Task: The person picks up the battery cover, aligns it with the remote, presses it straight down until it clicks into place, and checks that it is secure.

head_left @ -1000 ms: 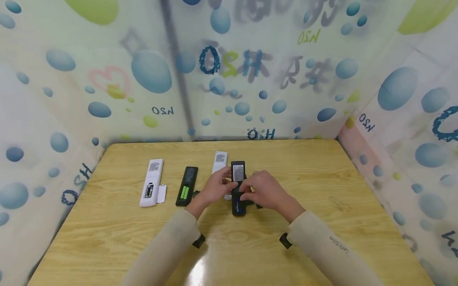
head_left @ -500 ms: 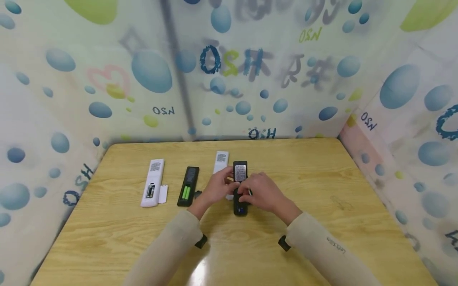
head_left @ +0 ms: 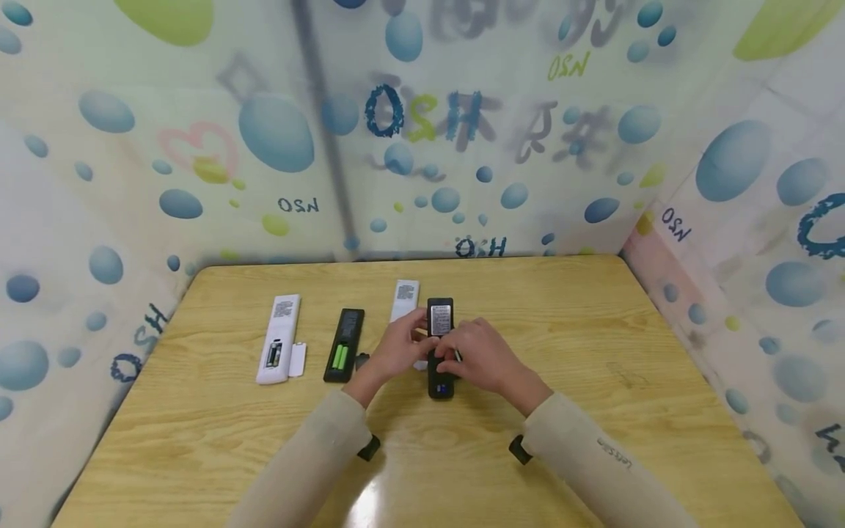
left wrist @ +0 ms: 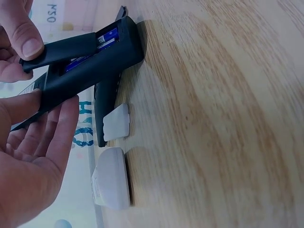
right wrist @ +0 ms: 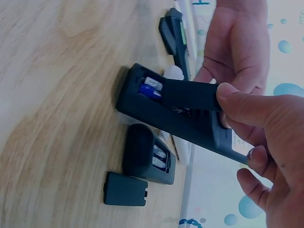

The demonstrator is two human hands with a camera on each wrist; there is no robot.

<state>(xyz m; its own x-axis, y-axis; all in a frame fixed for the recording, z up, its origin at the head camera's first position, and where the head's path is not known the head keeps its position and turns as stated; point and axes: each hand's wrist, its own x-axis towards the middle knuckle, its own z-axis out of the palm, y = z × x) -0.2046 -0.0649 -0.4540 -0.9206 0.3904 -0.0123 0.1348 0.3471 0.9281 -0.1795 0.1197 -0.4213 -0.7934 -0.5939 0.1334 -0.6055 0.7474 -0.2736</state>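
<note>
My left hand (head_left: 398, 345) grips a black remote control (head_left: 441, 320), back side up, by its left edge near the middle. Between thumb and fingers, my right hand (head_left: 485, 355) pinches the black battery cover (left wrist: 64, 50). This cover lies slanted over the remote's battery compartment, its pinched end raised. Blue-and-silver batteries (right wrist: 151, 90) show at the uncovered end of the compartment. The remote's lower end is tilted near the table. Beyond it, in the right wrist view, another black remote (right wrist: 137, 149) lies with batteries exposed, beside its loose cover (right wrist: 126, 189).
On the wooden table (head_left: 218, 440), a white remote (head_left: 285, 312) with an exposed battery lies at left beside its white cover (head_left: 298, 359). A black remote (head_left: 350, 323) with green batteries lies right of it. Another white remote (head_left: 405, 295) is partly behind my left hand. Patterned walls surround the table.
The battery cover in my right hand has come down over the compartment, so less of the blue batteries shows. My left hand keeps its grip on the remote.
</note>
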